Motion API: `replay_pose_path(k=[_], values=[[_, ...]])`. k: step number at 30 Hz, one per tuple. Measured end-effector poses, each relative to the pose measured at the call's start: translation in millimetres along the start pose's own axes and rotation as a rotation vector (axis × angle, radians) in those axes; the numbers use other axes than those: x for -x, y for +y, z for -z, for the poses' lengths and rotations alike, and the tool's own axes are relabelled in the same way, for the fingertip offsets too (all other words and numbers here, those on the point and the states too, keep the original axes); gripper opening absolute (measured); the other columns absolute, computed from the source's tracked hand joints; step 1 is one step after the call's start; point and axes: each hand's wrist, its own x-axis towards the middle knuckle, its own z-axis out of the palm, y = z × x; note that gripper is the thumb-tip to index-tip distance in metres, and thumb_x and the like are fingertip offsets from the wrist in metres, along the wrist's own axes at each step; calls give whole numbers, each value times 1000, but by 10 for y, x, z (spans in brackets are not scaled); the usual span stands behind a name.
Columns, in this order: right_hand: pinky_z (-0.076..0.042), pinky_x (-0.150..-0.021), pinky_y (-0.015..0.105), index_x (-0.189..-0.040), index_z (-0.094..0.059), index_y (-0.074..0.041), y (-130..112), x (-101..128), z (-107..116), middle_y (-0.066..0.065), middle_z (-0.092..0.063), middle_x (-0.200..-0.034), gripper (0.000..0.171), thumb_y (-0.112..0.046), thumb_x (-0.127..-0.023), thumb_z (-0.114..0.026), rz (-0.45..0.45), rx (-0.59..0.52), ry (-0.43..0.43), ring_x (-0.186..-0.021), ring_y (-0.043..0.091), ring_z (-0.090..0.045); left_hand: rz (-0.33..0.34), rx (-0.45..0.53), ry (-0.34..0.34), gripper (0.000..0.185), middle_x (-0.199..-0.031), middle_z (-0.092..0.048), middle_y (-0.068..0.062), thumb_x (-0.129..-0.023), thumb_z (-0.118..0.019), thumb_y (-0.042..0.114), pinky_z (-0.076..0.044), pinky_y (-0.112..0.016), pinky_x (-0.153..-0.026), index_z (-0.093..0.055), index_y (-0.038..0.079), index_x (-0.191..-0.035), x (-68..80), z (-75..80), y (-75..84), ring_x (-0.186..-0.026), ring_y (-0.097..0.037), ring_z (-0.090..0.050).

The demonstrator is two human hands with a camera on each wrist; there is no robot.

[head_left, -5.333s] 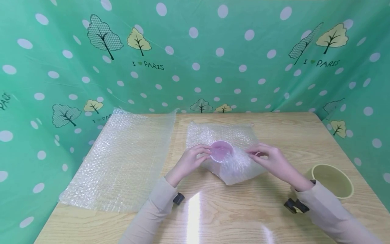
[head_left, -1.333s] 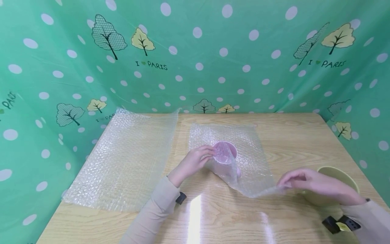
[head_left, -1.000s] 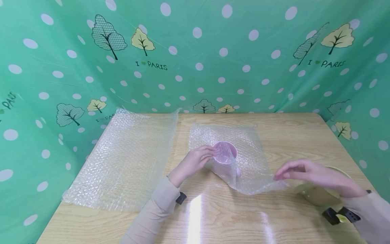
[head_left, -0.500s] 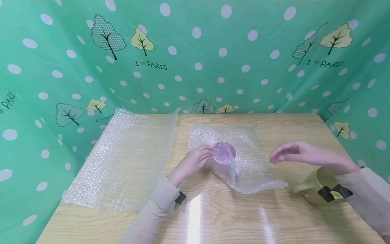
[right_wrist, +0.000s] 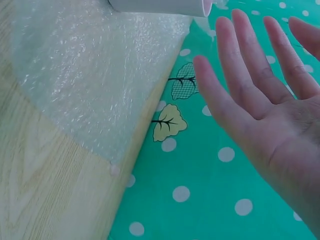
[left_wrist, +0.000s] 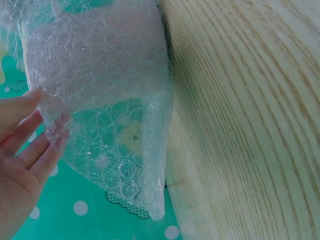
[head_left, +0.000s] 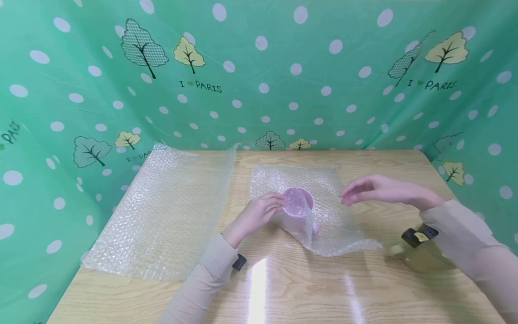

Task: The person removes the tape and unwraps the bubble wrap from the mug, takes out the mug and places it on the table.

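Observation:
A pink mug stands on a small sheet of bubble wrap in the head view. One end of the sheet is folded up over the mug's near side and into its mouth; the mug's handle pokes out toward the front right. My left hand pinches the left rim, with the wrap caught there; in the left wrist view my thumb lies at the rim and the fingers behind the film. Over the sheet's right edge hovers my right hand, fingers extended and holding nothing, its palm facing the right wrist camera.
At the right, partly hidden by my right sleeve, is a yellow-green mug with its handle toward the left. A larger bubble wrap sheet covers the table's left part. Green dotted cloth hangs round the wooden table.
My right hand has let go of the wrap's near right corner, risen and moved left and away from me. The freed corner lies on the table. My left hand has stayed at the rim.

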Motion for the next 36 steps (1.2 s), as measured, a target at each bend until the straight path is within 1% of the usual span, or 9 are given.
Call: replay_pose_path(k=[7, 12, 14, 19, 22, 26, 30, 33, 36], values=[[-46, -88, 28, -117, -50, 1, 17, -213, 41, 18, -58, -110, 33, -15, -89, -51, -13, -45, -12, -99, 18, -58, 0, -1, 0, 16, -108, -60, -9, -82, -59, 2, -40, -22, -94, -63, 1, -98, -7, -3, -1, -104, -20, -55], [-45, -89, 33, -119, -49, 1, -5, -325, 49, 14, -59, -111, 36, -18, -89, -52, -35, -50, -9, -100, 20, -57, 3, 0, 1, 17, -108, -60, -9, -81, -59, 2, -41, -23, -94, -63, 1, -97, -5, -4, 0, -104, -20, -55], [-45, -89, 33, -119, -49, 1, -7, -370, 52, 14, -59, -110, 37, -19, -89, -53, -43, -48, -5, -100, 21, -57, 5, -2, 0, 17, -108, -60, -8, -81, -59, 2, -41, -23, -94, -63, 1, -97, -5, -4, 0, -104, -20, -55], [-46, -88, 33, -119, -50, -1, -9, -490, 40, 13, -60, -110, 36, -18, -87, -54, -24, -51, 5, -102, 29, -55, 14, -5, -1, 16, -108, -60, -9, -81, -59, 2, -41, -22, -94, -63, 1, -97, -5, -1, 5, -104, -20, -55], [-45, -88, 33, -120, -50, -2, 1, -559, 24, 11, -59, -112, 38, -19, -87, -55, -22, -45, 15, -103, 29, -55, 18, -3, -3, 16, -108, -60, -9, -81, -59, 2, -41, -22, -94, -63, 1, -97, -5, 2, 13, -104, -20, -55], [-44, -90, 35, -122, -48, -1, 24, -651, -12, 12, -56, -118, 40, -18, -86, -56, -9, -46, 24, -103, 25, -55, 16, -4, -3, 17, -108, -60, -9, -81, -59, 2, -41, -23, -93, -63, 1, -97, -3, -2, 12, -103, -20, -55], [-43, -91, 37, -123, -47, 0, 34, -728, -64, 16, -53, -120, 41, -15, -86, -55, 20, -74, 32, -107, 27, -53, 15, -2, 0, 17, -108, -61, -8, -81, -59, 2, -41, -22, -94, -64, 1, -97, -2, -6, 6, -104, -20, -55], [-42, -93, 39, -122, -48, -1, 39, -775, -104, 15, -52, -122, 40, -15, -86, -55, 27, -84, 51, -110, 27, -50, 12, -1, 2, 16, -108, -61, -9, -81, -59, 2, -41, -23, -94, -64, 1, -97, -3, -4, 7, -104, -20, -55], [-40, -94, 43, -122, -49, -3, 47, -815, -144, 14, -52, -122, 39, -14, -86, -56, 27, -90, 76, -112, 30, -48, 12, 0, 2, 17, -108, -61, -9, -81, -59, 2, -40, -23, -94, -63, 1, -97, -4, -3, 7, -104, -20, -55]])
